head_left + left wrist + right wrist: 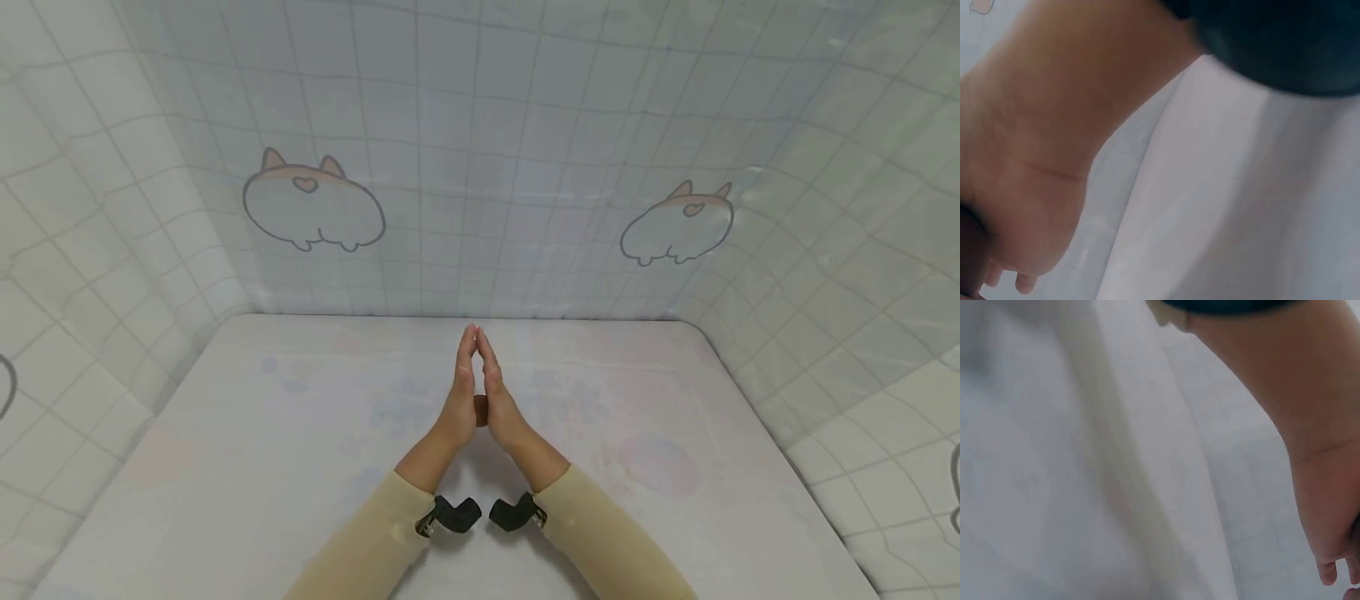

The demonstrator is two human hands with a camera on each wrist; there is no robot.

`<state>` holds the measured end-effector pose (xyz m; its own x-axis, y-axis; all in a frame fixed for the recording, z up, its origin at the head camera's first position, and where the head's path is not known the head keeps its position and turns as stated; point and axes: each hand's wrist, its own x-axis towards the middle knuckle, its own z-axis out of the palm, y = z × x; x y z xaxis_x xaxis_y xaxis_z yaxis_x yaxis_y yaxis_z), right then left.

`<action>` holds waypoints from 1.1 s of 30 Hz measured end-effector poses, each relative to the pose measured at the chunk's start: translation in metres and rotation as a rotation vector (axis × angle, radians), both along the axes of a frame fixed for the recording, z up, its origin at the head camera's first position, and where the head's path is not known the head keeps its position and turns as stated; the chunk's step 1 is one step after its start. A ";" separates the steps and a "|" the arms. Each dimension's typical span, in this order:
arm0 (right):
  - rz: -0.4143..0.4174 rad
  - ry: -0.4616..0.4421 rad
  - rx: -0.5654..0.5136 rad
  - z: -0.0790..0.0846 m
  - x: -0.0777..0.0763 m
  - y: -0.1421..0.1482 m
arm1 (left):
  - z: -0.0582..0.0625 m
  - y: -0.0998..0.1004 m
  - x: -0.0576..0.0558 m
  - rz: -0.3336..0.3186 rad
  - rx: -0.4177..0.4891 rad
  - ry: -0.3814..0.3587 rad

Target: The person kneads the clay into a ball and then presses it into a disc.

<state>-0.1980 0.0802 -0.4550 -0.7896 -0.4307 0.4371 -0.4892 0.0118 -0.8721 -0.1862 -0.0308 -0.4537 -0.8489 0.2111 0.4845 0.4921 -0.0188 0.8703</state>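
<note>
My left hand (458,407) and right hand (505,408) meet in the middle of the head view, fingers straight and pointing away, fingertips together. Between the palms, near their heels, sits a small brown object (481,411) with a rounded outline. Most of it is hidden by the hands, and I cannot tell its kind. In the left wrist view, a dark brown part of this object (971,253) shows beside the palm at the lower left edge. The right wrist view has the heel of the right hand (1329,506) at its right side.
Under the hands is a pale table (300,467) with faint coloured patches. A white gridded curtain (495,167) with cartoon animal drawings rises behind it and along both sides. Black wrist devices (457,515) stick out from the cream sleeves (367,533).
</note>
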 end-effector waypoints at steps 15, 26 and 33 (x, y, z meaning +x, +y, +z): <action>0.063 0.105 -0.032 0.001 0.011 -0.003 | 0.003 -0.013 -0.017 0.168 0.016 -0.105; -0.027 0.131 -0.065 0.017 0.005 0.000 | -0.006 -0.009 -0.010 -0.005 -0.090 -0.199; -0.068 0.034 -0.001 0.013 -0.006 0.001 | -0.005 -0.004 -0.006 -0.069 -0.112 -0.075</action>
<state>-0.2039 0.0816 -0.4418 -0.8017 -0.3760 0.4647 -0.5166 0.0449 -0.8550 -0.1924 -0.0347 -0.4584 -0.8635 0.3194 0.3903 0.4264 0.0489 0.9032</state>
